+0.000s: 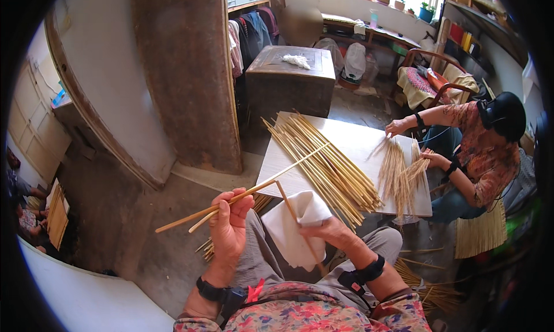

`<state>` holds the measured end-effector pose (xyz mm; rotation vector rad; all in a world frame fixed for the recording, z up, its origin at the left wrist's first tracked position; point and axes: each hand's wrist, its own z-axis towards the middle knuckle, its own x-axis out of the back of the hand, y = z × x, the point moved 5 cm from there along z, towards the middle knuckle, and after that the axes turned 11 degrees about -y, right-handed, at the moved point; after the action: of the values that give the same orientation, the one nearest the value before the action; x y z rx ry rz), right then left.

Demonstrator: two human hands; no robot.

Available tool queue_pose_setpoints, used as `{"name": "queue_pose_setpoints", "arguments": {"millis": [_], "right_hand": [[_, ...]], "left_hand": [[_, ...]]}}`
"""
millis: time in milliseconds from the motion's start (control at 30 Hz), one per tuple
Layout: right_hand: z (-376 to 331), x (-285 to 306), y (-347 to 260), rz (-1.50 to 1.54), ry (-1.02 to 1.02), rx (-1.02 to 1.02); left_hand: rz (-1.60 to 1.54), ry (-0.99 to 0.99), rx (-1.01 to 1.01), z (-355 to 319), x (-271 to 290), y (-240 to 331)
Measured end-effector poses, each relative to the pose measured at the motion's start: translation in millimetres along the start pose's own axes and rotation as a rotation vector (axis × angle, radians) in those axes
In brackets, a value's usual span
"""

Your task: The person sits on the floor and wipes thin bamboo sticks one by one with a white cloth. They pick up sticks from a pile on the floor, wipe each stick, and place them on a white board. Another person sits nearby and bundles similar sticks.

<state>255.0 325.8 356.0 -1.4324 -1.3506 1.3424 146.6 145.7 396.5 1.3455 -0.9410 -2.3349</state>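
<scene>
In the head view, the left hand [229, 228] has its fingers closed around two long bamboo sticks [242, 194] that slant up toward the counter [352, 141]. The right hand [330, 229] grips a white cloth [294, 228] wrapped about a single stick [295, 221], just below the counter's near edge. These sticks look light, stiff and thin, likely to snap if bent, so a hold near the middle seems safest. A heap of sticks [323, 164] lies across the counter. At its far side another person's hands [398, 127] sort a smaller bundle [395, 176]. The wrapped stick's lower end is hard to make out against the trousers.
</scene>
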Motion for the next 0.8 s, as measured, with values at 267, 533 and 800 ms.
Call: {"name": "queue_pose_setpoints", "arguments": {"millis": [267,533,800], "right_hand": [[-2.7,-6.6,-24.5,-0.507,0.097,-0.025],[-9.5,-10.2,-53.8,-1.368,-0.086,0.374],[-13.7,-19.0,-51.5,-1.449,-0.137,0.378]], "left_hand": [[0.105,0.014,-0.056,7.1,20.6,14.7],[0.212,0.01,0.061,14.5,35.7,35.6],[0.192,-0.007,0.167,14.6,39.8,29.2]]}}
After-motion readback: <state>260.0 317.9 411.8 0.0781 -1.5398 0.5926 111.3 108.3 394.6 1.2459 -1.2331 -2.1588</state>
